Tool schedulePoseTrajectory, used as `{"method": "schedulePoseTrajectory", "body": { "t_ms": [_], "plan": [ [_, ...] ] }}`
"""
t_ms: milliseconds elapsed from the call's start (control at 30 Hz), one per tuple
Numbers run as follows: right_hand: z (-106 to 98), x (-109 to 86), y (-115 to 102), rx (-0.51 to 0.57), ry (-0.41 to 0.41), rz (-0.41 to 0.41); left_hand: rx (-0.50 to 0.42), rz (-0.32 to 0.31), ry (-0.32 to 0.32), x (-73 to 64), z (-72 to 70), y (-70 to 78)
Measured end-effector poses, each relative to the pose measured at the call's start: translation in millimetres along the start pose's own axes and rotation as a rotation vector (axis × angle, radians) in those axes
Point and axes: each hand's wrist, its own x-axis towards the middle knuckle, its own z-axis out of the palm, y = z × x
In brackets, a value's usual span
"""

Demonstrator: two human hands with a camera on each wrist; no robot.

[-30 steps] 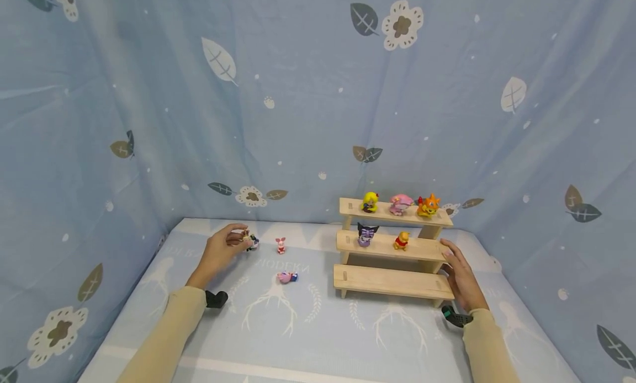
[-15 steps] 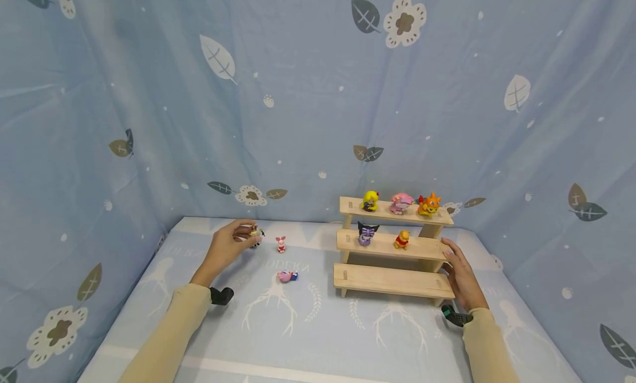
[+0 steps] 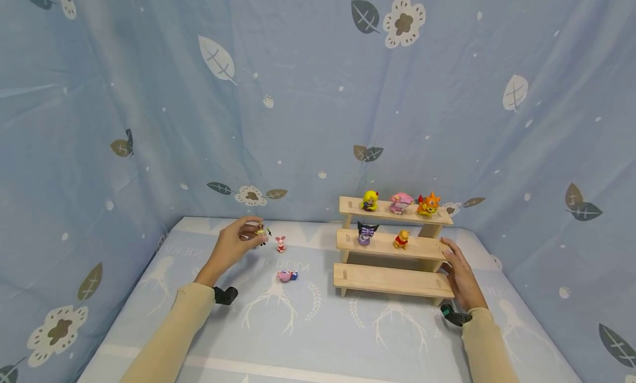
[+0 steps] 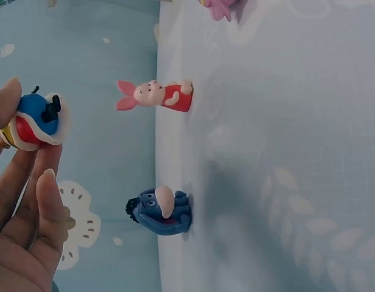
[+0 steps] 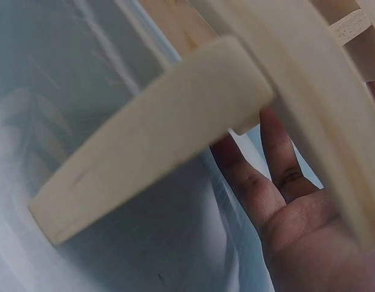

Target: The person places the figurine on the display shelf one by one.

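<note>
In the head view my left hand (image 3: 237, 245) pinches a small figurine (image 3: 261, 234) between thumb and fingers, lifted at the left. The left wrist view shows its blue, red and white body (image 4: 38, 121). A Piglet figurine (image 3: 280, 244) sits just right of that hand. An Eeyore figurine (image 4: 166, 213) sits on the cloth in the left wrist view, hidden behind the hand in the head view. A pink and blue figurine (image 3: 287, 275) lies on its side nearer. My right hand (image 3: 462, 275) grips the right end of the three-step wooden stand (image 3: 392, 281) at its middle step.
On the top step are a yellow-haired figurine (image 3: 370, 201), a pink one (image 3: 400, 203) and an orange one (image 3: 428, 204). The middle step bears a purple-and-black figurine (image 3: 366, 234) and a Winnie-the-Pooh figurine (image 3: 401, 239). A blue patterned curtain (image 3: 298, 96) encloses the table.
My left hand has lifted its figurine up from the cloth and moved right, closer to Piglet. The right hand has stayed at the stand.
</note>
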Motion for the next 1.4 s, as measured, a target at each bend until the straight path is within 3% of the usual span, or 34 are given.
{"method": "schedulePoseTrajectory", "body": {
  "t_ms": [500, 733, 1033, 1400],
  "plan": [
    [-2, 2.0, 3, 0.021, 0.004, -0.003, -0.037, 0.02, -0.06, 4.0, 14.0, 19.8],
    [-2, 2.8, 5, 0.013, 0.02, 0.012, -0.036, 0.053, -0.07, 7.9, 27.1, 31.2],
    [0, 3.1, 0, 0.008, 0.004, -0.005, -0.111, 0.083, -0.096, 13.6, 46.4, 45.5],
    [2, -1.0, -3, 0.024, -0.011, -0.021, -0.118, 0.155, -0.121, 26.1, 68.5, 72.4]
  ]
}}
